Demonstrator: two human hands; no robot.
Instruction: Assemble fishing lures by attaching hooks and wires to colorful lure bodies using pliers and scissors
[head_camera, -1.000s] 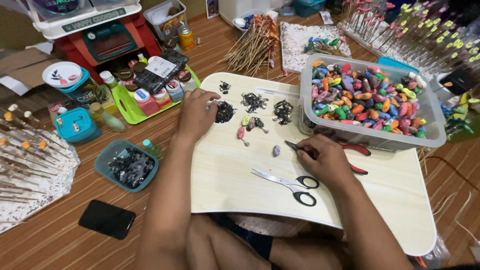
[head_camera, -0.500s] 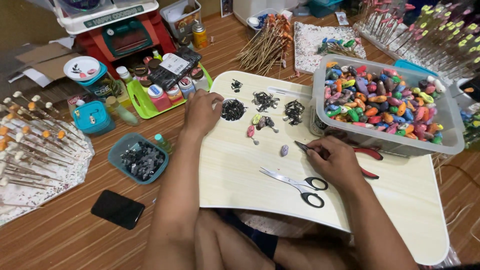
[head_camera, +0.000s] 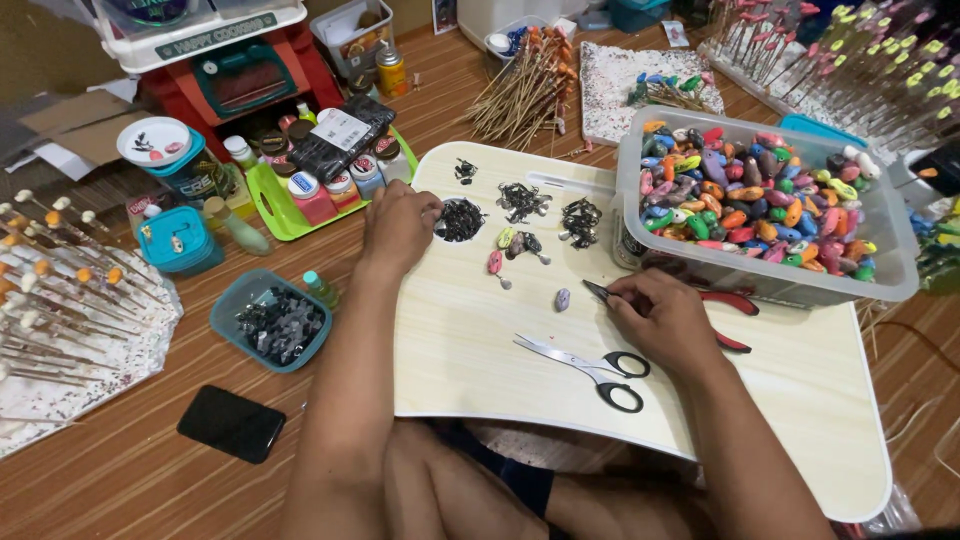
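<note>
A: Hooks (head_camera: 461, 219), a dark pile of them, lie in a round dip at the top left of the lap tray (head_camera: 470, 360). The left hand (head_camera: 397, 228) rests right at that pile, fingertips curled into it. Whether it has pinched any up, I cannot tell.

B: And the right hand (head_camera: 668, 322)?

A: It is closed around red-handled pliers (head_camera: 725, 302), whose dark tip points left toward a small purple lure (head_camera: 562, 299) lying loose on the tray. Tip and lure are near each other but apart.

B: What else sits on the tray?

A: Two more dark piles (head_camera: 522, 201) to the right of the first, a few small lures (head_camera: 515, 245) below them, and scissors (head_camera: 590, 365) with black handles, lying shut just in front of the right hand.

B: Around the tray?

A: A clear bin (head_camera: 760, 275) full of coloured lures stands on its right end. On the floor to the left are a teal tub (head_camera: 270, 322) holding dark bits, a black phone (head_camera: 231, 423), and a green tray (head_camera: 275, 205) of small paint jars. A bundle of sticks (head_camera: 525, 90) lies beyond the tray's far edge.
</note>
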